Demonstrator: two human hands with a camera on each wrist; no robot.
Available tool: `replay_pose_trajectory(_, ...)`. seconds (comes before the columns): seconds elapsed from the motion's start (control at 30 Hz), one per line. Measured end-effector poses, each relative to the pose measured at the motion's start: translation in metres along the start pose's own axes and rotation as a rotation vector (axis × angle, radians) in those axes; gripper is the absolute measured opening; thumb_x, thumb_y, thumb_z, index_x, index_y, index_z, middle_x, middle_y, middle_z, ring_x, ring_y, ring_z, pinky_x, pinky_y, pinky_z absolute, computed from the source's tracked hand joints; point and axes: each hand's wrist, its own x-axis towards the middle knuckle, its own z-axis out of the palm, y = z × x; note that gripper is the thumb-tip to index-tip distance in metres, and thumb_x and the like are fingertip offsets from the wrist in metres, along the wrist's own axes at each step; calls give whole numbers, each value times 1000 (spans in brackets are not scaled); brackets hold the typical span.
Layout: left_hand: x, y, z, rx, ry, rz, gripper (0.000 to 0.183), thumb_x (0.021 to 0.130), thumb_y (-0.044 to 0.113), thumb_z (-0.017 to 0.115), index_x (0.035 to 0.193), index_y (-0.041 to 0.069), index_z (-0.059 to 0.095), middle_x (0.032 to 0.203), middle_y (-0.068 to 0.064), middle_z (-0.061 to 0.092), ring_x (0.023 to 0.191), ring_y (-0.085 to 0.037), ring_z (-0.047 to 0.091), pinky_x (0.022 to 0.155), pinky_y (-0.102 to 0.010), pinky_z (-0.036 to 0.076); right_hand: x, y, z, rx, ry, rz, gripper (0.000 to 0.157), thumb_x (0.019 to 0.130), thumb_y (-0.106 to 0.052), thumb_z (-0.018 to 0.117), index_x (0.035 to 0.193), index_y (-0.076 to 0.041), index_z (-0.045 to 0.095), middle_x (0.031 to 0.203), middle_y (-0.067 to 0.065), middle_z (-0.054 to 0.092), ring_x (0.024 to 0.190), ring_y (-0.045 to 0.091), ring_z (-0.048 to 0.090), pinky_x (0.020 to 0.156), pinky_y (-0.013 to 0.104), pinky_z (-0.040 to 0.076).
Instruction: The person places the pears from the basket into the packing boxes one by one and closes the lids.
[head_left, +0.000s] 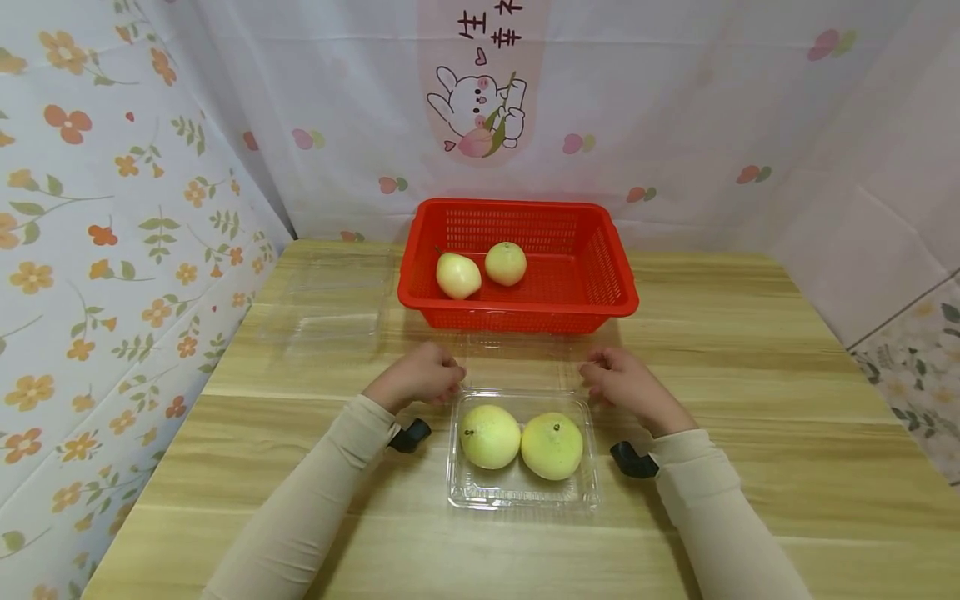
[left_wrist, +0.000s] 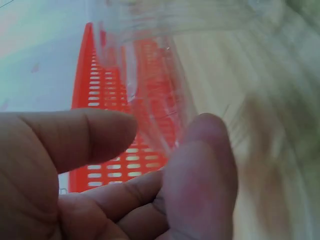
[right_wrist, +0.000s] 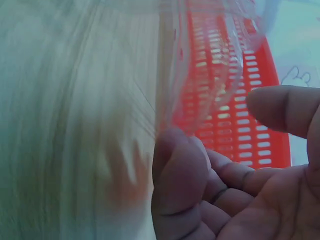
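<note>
A clear plastic clamshell box sits in the middle of the table with its lid raised on the far side. Two yellow-green pears, a left one and a right one, lie side by side in its base. My left hand is at the lid's left edge, its curled fingertips right at the plastic and the thumb held apart. Mirroring it, my right hand has bent fingertips at the lid's right edge, thumb also apart. Both wrist views show the clear lid close beyond the fingers.
Behind the box stands a red plastic basket holding two pale pears, one on the left and one beside it. More clear plastic boxes lie at the back left of the wooden table. Printed cloth hangs behind and at the left.
</note>
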Motion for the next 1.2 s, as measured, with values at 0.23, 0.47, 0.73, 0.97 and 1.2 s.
replay_pose_trajectory(0.23,1,-4,4,-16,4,34,16,95,8,56,101,-4,64,77,-8,61,66,-16,57,59,-26,50,3,0,6,-11,-55,8,33,101,-12,48,124,11,49,89,12,57,67,20,53,56,30,46)
replay_pose_trajectory(0.47,-2,-4,5,-36,0,35,19,95,8,57,109,-5,58,80,-10,60,65,-18,58,59,-26,51,-1,-1,5,8,-66,0,32,100,-12,49,123,10,49,88,13,56,66,20,53,57,30,46)
replay_pose_trajectory(0.73,-7,-3,0,-28,-13,61,18,96,10,59,108,-4,59,84,-13,63,69,-21,62,59,-26,50,-5,-2,4,27,-75,2,33,99,-12,52,125,8,47,88,13,56,69,21,54,59,31,48)
replay_pose_trajectory(0.97,-9,-5,0,-1,5,99,13,94,7,61,101,-3,61,79,-9,61,68,-17,57,58,-24,45,-5,0,5,46,-72,5,33,96,-9,52,124,8,45,81,12,55,66,21,53,57,31,49)
replay_pose_trajectory(1.2,-11,-6,0,-22,15,117,11,93,6,63,99,-2,57,78,-10,62,65,-16,55,57,-24,44,-7,-1,5,55,-59,-24,32,95,-5,51,124,8,44,82,11,55,62,20,53,55,31,50)
